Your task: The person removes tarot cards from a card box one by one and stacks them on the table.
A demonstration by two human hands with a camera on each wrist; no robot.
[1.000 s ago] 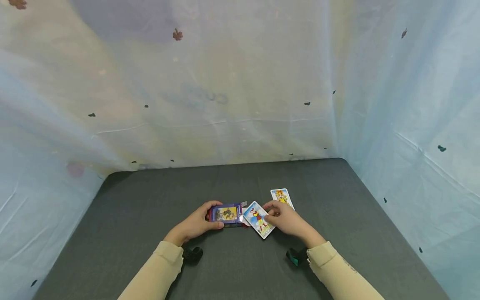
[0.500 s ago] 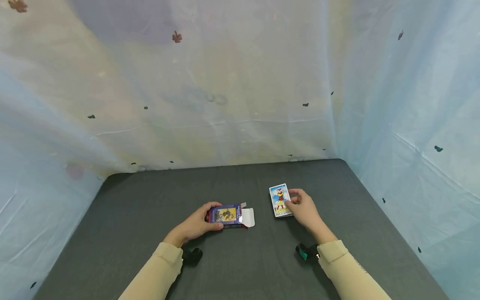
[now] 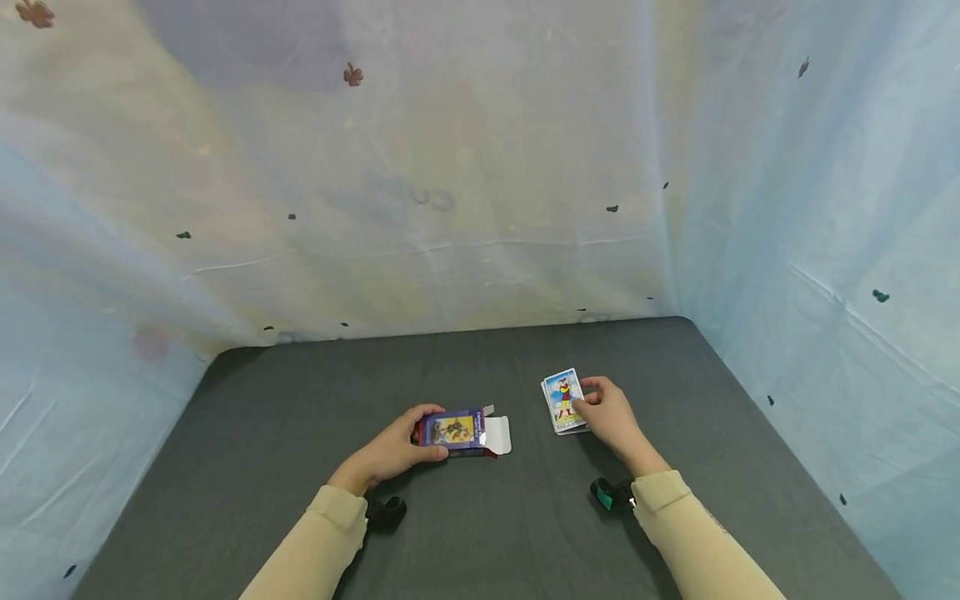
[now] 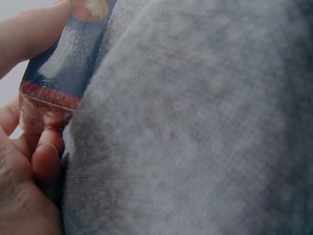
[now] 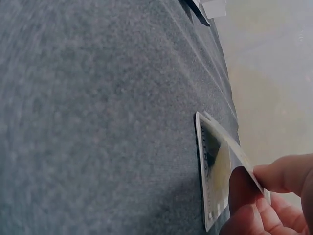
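Note:
My left hand (image 3: 397, 446) grips a purple card box (image 3: 453, 429) with a yellow picture on its front, thumb on the near side. The box's white flap (image 3: 497, 435) sticks out open to the right. My right hand (image 3: 611, 417) pinches a picture card (image 3: 562, 398) showing a figure in red and yellow. That card lies over another card, whose white edge shows below and left of it. In the right wrist view the pinched card (image 5: 230, 139) is bent and tilted above the lower card (image 5: 208, 196). The left wrist view shows the box's blue and red end (image 4: 58, 88).
A dark grey cloth covers the table (image 3: 300, 400). A pale curtain (image 3: 450, 167) with small dark marks stands behind and at both sides. Black straps (image 3: 386, 514) sit at both wrists.
My right hand has carried the pinched card from beside the box's flap to the right, over the card lying there. The left hand and box have stayed almost in place.

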